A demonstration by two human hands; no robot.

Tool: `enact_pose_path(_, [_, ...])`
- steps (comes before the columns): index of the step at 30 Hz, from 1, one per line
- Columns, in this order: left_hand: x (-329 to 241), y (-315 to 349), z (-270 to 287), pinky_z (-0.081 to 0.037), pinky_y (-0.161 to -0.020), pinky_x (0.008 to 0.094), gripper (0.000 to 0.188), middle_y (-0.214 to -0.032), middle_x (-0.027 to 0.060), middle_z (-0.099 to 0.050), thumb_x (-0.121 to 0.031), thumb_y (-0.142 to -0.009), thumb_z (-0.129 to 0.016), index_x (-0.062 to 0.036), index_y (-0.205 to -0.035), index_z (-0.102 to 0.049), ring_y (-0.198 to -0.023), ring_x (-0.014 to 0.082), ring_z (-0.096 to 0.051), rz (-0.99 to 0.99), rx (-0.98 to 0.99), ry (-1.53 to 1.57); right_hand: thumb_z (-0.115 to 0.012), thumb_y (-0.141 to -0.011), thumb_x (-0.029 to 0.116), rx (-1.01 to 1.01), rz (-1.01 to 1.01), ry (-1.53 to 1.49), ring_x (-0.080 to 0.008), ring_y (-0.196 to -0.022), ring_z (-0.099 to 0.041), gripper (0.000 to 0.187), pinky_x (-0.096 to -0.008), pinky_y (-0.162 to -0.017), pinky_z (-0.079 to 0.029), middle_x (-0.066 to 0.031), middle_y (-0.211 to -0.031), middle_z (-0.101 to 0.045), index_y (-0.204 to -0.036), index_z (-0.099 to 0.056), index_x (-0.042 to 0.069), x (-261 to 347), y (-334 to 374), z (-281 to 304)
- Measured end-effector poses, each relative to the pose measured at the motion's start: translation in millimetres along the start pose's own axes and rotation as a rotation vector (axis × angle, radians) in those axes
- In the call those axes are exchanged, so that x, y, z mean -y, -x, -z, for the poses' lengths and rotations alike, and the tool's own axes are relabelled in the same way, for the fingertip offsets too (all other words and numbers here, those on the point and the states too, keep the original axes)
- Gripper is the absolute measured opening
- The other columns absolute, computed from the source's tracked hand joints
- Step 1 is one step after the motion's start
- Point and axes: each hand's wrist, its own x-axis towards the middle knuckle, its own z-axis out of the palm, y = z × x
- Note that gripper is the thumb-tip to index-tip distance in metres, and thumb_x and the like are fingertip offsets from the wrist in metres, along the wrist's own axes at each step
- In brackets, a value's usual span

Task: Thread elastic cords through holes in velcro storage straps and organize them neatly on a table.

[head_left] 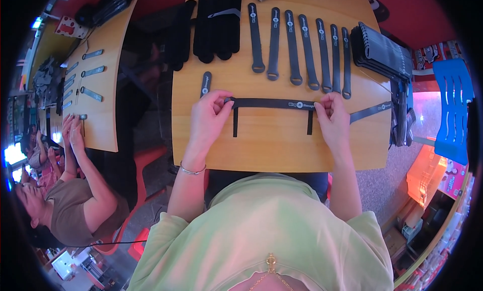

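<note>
1. Pinched at both ends — thumb against fingers, grips closed — we have a dark strap (266, 102) drawn straight over the wooden table (271, 155), left hand (209, 117) and right hand (332, 119) well apart.
2. Two narrow black strips (235, 123) show below it; we can't tell whether they're attached.
3. Just by our right hand, a loose strap (370, 112) slants away; another strap (206, 81) pokes out beyond our left.
4. Farther up, we've seven straps (290, 47) in a row, between black bundles (204, 29) and a dark stack (382, 49)!
5. Off left, a co-worker (88, 208) sits at another table (103, 125).
</note>
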Motion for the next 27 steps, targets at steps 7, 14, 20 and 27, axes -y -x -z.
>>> enact_pose_path(7, [-3.3,-0.7,-2.3,-0.039,-0.051,0.0213,0.017,-0.066,0.0030,-0.056,0.000,-0.078,-0.066,-0.0004,-0.095,-0.063,-0.054,0.0070,-0.045,-0.036,-0.015,-0.047,-0.065,-0.083,0.004,-0.025,-0.012,0.012,-0.0101,-0.061,-0.055,0.016,-0.0241,-0.058,-0.046,-0.0035,-0.069,-0.056,-0.089,-0.049,0.003,-1.3,-0.1,0.1])
enact_pose_path(14, [0.6,-1.3,-2.2,-0.038,-0.051,0.0211,0.017,-0.067,0.0033,-0.056,-0.001,-0.078,-0.066,-0.0006,-0.095,-0.063,-0.054,0.0070,-0.045,-0.003,-0.014,-0.024,-0.065,-0.082,0.003,-0.020,0.013,0.018,-0.0092,-0.059,-0.053,0.017,-0.0233,-0.056,-0.044,-0.0030,-0.067,-0.055,-0.086,-0.049,0.003,1.7,1.4,0.8])
enact_pose_path(20, [1.8,-1.4,-3.0,-0.038,-0.051,0.0210,0.018,-0.067,0.0029,-0.056,-0.001,-0.078,-0.066,-0.0008,-0.096,-0.063,-0.054,0.0069,-0.044,-0.013,-0.025,-0.023,-0.065,-0.082,0.003,-0.018,0.019,0.025,-0.0088,-0.057,-0.053,0.017,-0.0231,-0.055,-0.043,-0.0026,-0.065,-0.054,-0.085,-0.048,0.003,1.8,1.7,0.4])
enact_pose_path(27, [3.3,-2.9,-3.3,-0.039,-0.051,0.0214,0.018,-0.069,0.0041,-0.056,-0.001,-0.077,-0.067,-0.0008,-0.095,-0.064,-0.054,0.0077,-0.046,-0.029,-0.033,-0.044,-0.065,-0.082,0.004,-0.015,0.028,0.033,-0.0088,-0.057,-0.053,0.017,-0.0233,-0.054,-0.043,-0.0031,-0.064,-0.055,-0.084,-0.048,0.003,1.6,2.1,0.5])
